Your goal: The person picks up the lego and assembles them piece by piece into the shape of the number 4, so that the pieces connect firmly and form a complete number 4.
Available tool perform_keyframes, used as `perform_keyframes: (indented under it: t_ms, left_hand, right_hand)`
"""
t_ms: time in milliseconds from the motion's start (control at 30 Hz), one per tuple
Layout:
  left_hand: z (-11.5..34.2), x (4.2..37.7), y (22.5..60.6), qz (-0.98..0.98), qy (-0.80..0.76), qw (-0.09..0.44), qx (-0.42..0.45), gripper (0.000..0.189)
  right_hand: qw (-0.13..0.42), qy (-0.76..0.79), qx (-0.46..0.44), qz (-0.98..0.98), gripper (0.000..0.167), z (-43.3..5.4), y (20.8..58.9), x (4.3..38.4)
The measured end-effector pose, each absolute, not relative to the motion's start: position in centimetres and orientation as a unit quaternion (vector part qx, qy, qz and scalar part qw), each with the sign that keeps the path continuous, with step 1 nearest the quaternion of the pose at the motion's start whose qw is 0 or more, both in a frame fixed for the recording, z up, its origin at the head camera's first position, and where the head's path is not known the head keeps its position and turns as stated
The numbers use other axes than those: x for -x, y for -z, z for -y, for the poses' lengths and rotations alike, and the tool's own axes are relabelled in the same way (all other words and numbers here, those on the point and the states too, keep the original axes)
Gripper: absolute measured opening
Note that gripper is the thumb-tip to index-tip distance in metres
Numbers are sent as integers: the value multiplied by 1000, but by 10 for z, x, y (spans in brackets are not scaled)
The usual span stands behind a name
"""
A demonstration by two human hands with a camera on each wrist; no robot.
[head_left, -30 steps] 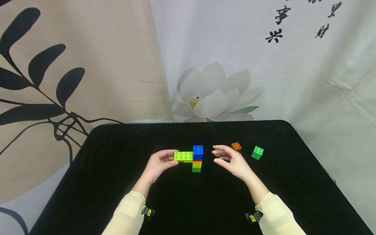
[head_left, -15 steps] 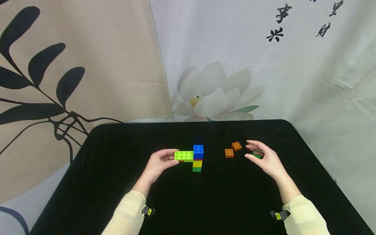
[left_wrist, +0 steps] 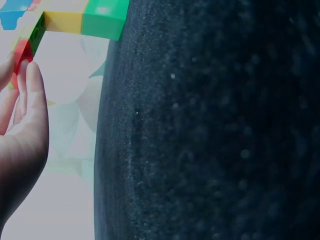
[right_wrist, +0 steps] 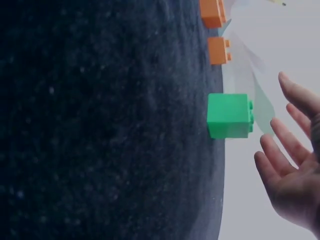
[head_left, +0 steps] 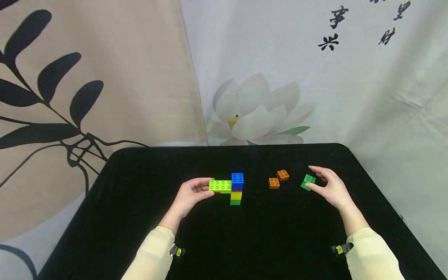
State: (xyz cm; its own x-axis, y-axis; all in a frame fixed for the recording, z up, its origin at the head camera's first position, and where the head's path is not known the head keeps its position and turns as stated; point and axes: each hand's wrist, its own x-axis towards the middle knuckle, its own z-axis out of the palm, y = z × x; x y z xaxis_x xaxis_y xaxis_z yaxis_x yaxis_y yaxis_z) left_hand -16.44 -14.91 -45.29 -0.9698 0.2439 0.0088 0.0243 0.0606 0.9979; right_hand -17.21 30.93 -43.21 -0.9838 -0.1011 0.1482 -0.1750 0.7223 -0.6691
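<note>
My left hand [head_left: 189,194] pinches the end of a lime brick [head_left: 220,185], part of a built piece. At its right end a blue brick [head_left: 237,179] tops a column with a yellow brick [head_left: 236,196] and a green bottom brick [head_left: 235,202]. In the left wrist view, a red brick [left_wrist: 21,49] shows at the fingertips under the lime one. My right hand [head_left: 332,189] hovers at a loose green brick [head_left: 308,181], thumb overlapping its edge in the head view. The right wrist view has fingers spread beside the green brick [right_wrist: 228,116], with a gap between.
Two orange bricks [head_left: 274,183] lie close together on the black table [head_left: 266,241], between the built piece and the green brick. A curtain with a printed lotus [head_left: 259,109] hangs behind the table's far edge.
My right hand has moved right, from beside the built piece past the orange bricks to the green brick, uncovering the nearer orange one. The left hand keeps its hold in place.
</note>
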Motion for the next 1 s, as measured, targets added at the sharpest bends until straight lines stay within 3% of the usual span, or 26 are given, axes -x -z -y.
perform_keyframes:
  t_ms: [1000]
  left_hand:
    - [149,165,454,-725,-677,84,-99,36]
  right_hand:
    - [-2,-361,-11,932,49,-317,448,187]
